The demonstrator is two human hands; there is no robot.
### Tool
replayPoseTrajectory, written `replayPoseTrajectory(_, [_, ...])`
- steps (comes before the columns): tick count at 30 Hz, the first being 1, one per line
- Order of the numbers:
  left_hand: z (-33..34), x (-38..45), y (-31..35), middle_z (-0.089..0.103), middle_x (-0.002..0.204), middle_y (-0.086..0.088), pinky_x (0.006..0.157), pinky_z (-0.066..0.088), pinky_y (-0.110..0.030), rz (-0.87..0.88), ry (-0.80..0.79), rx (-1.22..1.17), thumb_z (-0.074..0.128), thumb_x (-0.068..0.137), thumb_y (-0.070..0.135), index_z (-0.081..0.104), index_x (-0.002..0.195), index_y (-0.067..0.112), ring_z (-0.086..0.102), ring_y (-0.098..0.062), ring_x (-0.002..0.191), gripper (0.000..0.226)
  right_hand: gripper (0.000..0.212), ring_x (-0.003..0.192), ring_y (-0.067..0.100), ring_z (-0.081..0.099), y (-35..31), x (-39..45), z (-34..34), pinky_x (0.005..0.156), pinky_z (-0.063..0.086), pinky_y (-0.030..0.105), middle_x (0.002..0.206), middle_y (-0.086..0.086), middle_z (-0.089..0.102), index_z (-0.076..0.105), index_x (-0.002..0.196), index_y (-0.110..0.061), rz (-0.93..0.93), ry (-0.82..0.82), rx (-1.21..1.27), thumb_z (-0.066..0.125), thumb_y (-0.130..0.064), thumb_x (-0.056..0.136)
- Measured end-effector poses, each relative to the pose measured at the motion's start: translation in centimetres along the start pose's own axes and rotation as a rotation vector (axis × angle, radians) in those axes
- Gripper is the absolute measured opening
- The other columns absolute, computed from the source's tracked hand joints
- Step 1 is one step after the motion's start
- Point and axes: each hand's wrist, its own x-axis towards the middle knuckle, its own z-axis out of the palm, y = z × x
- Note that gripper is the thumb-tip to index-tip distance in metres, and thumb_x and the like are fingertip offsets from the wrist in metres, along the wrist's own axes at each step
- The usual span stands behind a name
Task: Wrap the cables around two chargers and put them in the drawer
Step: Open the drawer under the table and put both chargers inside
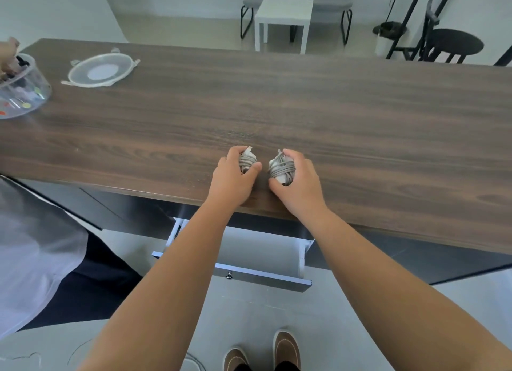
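A long dark wood-grain counter (304, 99) crosses the room; beyond it a small white side table (284, 13), grey chairs (250, 2), a round black stool (454, 44), pale floor (177, 30)

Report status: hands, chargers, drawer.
Left hand grips the left wrapped charger, right hand the right wrapped charger, both on the tabletop. Drawer open below, path unobstructed.

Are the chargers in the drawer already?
No, both chargers sit on the tabletop, one in each hand's grip, and the open drawer shows nothing inside.
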Motion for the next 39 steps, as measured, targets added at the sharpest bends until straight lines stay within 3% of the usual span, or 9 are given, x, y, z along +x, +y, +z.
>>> replayPoseTrajectory(5, [-0.6,-4.6,-0.2,0.061,0.112,0.014,0.073,0.047,-0.020,-0.065,-0.018,-0.300,0.062,0.092,0.043,0.047,0.130,0.040,0.060,-0.005,0.098,0.041,0.063,0.101,-0.004,0.055,-0.1,-2.9,-1.9,0.088,0.044,0.019,0.117,-0.020,0.056,0.046,0.130,-0.035,0.041,-0.059,0.191,0.076,-0.028,0.075])
replayPoseTrajectory(7, [-1.0,-6.7,-1.1,0.066,0.108,0.015,0.080,0.053,-0.025,-0.058,-0.047,-0.446,0.065,0.091,0.040,0.051,0.124,0.042,0.065,-0.006,0.096,0.037,0.061,0.102,-0.007,0.056,-0.1,-4.5,-2.2,0.090,0.048,0.022,0.113,-0.025,0.058,0.047,0.129,-0.037,0.067,-0.111,0.286,0.077,-0.029,0.075])
replayPoseTrajectory(11, [-1.4,-10.5,-4.0,0.069,0.108,0.004,0.082,0.056,-0.029,-0.046,-0.099,-0.599,0.072,0.088,0.025,0.056,0.123,0.036,0.066,-0.015,0.095,0.040,0.063,0.107,0.008,0.062,0.5,-8.5,-1.8,0.092,0.053,0.037,0.116,-0.017,0.063,0.050,0.127,-0.036,0.031,-0.235,0.392,0.079,-0.026,0.073])
replayPoseTrajectory(17, [1.1,-12.9,-10.4,0.068,0.110,0.003,0.092,0.056,-0.046,-0.196,-0.169,-0.629,0.078,0.072,0.045,0.058,0.120,0.041,0.063,-0.028,0.105,0.052,0.062,0.108,-0.001,0.057,3.3,-12.2,0.5,0.090,0.047,0.020,0.115,-0.029,0.058,0.050,0.126,-0.037,0.057,-0.382,0.247,0.080,-0.023,0.074])
replayPoseTrajectory(21, [3.9,-12.1,-15.3,0.066,0.113,0.001,0.091,0.056,-0.050,-0.328,-0.215,-0.583,0.077,0.075,0.041,0.055,0.120,0.044,0.064,-0.028,0.105,0.050,0.061,0.103,-0.004,0.057,7.2,-12.0,4.0,0.085,0.047,0.011,0.119,-0.021,0.059,0.052,0.125,-0.037,0.206,-0.356,0.201,0.079,-0.021,0.073])
replayPoseTrajectory(24, [7.0,-10.9,-19.2,0.066,0.110,0.006,0.087,0.057,-0.040,-0.371,-0.247,-0.536,0.078,0.079,0.035,0.054,0.120,0.043,0.066,-0.020,0.095,0.049,0.060,0.104,0.003,0.059,11.4,-12.0,7.2,0.086,0.050,0.022,0.117,-0.021,0.058,0.051,0.122,-0.041,0.319,-0.347,0.158,0.079,-0.025,0.072])
replayPoseTrajectory(27, [10.9,-9.5,-22.6,0.064,0.108,0.006,0.080,0.055,-0.029,-0.374,-0.245,-0.497,0.078,0.083,0.026,0.052,0.123,0.040,0.063,-0.012,0.087,0.050,0.058,0.097,0.005,0.060,15.9,-11.8,10.5,0.077,0.048,0.018,0.110,-0.019,0.059,0.051,0.120,-0.036,0.428,-0.311,0.119,0.081,-0.025,0.072])
replayPoseTrajectory(33, [18.5,-4.2,-28.7,0.060,0.114,0.002,0.067,0.049,-0.016,-0.336,-0.315,-0.263,0.078,0.078,0.037,0.053,0.115,0.050,0.063,-0.019,0.098,0.047,0.052,0.079,0.018,0.064,25.9,-9.6,16.3,0.058,0.045,0.024,0.094,-0.003,0.064,0.046,0.107,-0.026,0.646,-0.225,0.040,0.080,-0.023,0.068])
replayPoseTrajectory(39, [25.5,0.3,-33.0,0.052,0.110,-0.003,0.054,0.051,-0.021,-0.314,-0.438,-0.008,0.076,0.075,0.026,0.059,0.118,0.041,0.057,-0.017,0.087,0.048,0.058,0.067,0.020,0.055,33.8,-6.4,21.3,0.052,0.048,0.028,0.091,0.006,0.058,0.036,0.099,-0.030,0.786,-0.248,0.062,0.073,-0.017,0.056])
